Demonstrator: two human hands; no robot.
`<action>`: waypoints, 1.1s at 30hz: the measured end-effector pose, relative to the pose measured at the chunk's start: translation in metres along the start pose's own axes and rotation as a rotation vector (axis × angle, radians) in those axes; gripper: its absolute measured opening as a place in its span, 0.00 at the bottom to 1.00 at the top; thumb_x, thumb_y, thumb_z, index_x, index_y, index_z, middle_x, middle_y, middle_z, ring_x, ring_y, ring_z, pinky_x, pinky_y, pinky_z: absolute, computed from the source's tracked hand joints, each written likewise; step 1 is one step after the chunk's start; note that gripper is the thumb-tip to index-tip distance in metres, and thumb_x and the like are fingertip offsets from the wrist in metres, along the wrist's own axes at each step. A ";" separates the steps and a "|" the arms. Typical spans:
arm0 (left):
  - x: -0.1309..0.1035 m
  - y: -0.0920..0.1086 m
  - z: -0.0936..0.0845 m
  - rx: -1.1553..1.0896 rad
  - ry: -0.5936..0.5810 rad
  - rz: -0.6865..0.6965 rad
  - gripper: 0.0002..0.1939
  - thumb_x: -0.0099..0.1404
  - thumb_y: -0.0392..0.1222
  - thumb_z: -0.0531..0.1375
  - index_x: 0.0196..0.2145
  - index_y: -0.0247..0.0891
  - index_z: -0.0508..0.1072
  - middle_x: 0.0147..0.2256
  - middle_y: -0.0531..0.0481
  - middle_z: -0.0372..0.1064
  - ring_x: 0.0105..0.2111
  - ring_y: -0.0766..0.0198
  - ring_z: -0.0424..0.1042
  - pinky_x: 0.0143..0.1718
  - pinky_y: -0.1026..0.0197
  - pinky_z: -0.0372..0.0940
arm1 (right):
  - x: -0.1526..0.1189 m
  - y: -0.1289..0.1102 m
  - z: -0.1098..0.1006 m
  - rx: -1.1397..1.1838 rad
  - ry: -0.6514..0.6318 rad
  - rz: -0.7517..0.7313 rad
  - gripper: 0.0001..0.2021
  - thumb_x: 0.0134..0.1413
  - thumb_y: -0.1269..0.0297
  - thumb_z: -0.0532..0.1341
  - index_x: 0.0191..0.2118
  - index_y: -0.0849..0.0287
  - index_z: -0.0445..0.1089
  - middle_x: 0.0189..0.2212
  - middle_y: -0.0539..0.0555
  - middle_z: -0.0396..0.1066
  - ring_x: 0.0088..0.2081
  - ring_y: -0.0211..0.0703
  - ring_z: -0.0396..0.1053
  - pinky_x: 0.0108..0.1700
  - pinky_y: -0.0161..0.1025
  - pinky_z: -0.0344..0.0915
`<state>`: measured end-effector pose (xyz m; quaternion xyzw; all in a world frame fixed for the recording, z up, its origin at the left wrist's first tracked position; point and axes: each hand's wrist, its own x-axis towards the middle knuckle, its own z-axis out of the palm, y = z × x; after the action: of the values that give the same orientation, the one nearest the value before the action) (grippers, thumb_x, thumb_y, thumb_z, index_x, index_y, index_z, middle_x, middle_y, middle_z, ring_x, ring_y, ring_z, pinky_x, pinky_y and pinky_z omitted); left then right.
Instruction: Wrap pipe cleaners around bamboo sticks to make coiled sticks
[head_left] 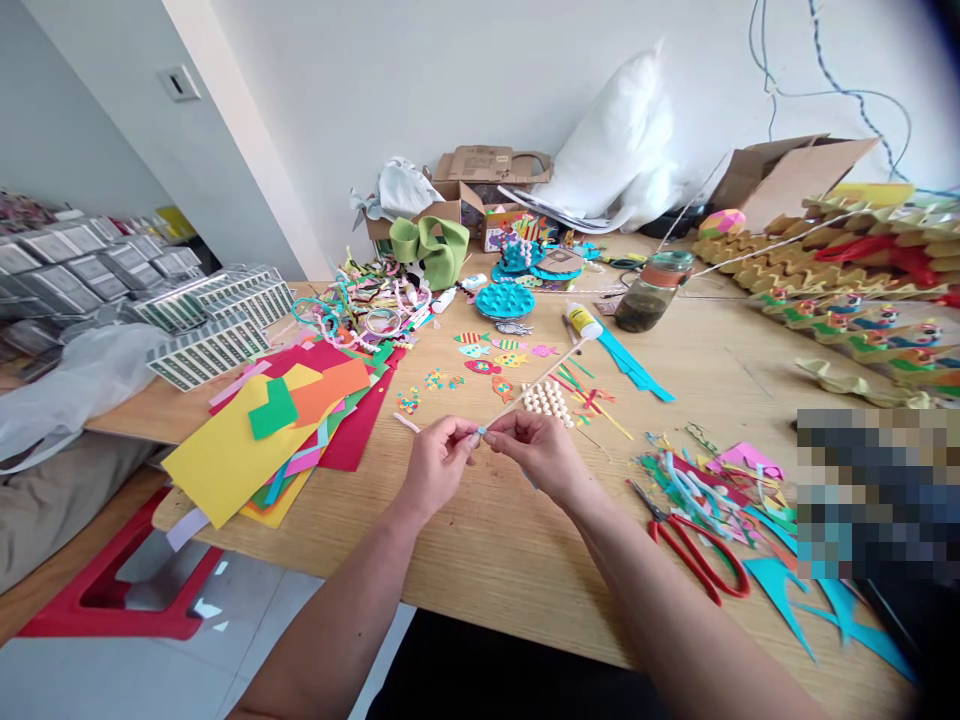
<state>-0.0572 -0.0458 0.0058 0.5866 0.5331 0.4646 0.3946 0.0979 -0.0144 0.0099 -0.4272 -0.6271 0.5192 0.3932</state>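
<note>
Over the wooden table (450, 545), my left hand (439, 465) and my right hand (544, 455) meet at the fingertips. Both pinch the near end of a thin pale stick (536, 383), where a small light-blue piece (481, 430) shows. The stick slants away up to the right, toward a yellow glue bottle (583, 321). Just beyond my right hand lie rows of small cream balls (546, 400). Colourful paper fish (482, 367) and little confetti dots (409, 401) lie beyond my hands. A blue strip partly shows under my right hand.
Coloured paper sheets (217, 455) spread at the left. Red-handled scissors (701, 555) and paper scraps (712, 500) lie right. Farther back stand a glass jar (654, 292), a blue egg-tray piece (505, 300), craft pieces and cardboard boxes. Egg cartons fill the right back.
</note>
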 end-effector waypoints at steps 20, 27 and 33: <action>0.007 -0.006 -0.013 -0.333 -0.225 -0.251 0.17 0.51 0.46 0.64 0.36 0.32 0.72 0.25 0.51 0.68 0.21 0.71 0.66 0.24 0.66 0.63 | -0.003 -0.004 -0.004 -0.170 -0.015 -0.059 0.13 0.47 0.57 0.62 0.26 0.63 0.72 0.23 0.54 0.72 0.25 0.38 0.65 0.26 0.34 0.60; 0.001 -0.002 -0.004 0.248 0.016 0.229 0.07 0.59 0.41 0.58 0.33 0.38 0.75 0.29 0.48 0.71 0.29 0.65 0.68 0.31 0.64 0.62 | 0.000 -0.002 -0.004 -0.199 -0.009 -0.040 0.13 0.46 0.57 0.61 0.25 0.63 0.73 0.21 0.53 0.71 0.24 0.37 0.64 0.25 0.34 0.58; 0.000 -0.001 -0.004 0.360 0.066 0.285 0.07 0.59 0.38 0.56 0.32 0.38 0.75 0.27 0.48 0.71 0.29 0.63 0.69 0.33 0.62 0.61 | 0.001 0.001 -0.005 -0.140 -0.041 -0.073 0.13 0.48 0.57 0.61 0.31 0.63 0.73 0.24 0.53 0.72 0.26 0.38 0.65 0.27 0.35 0.60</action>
<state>-0.0609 -0.0455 0.0057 0.7013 0.5318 0.4322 0.1965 0.1021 -0.0116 0.0094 -0.4195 -0.6851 0.4682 0.3681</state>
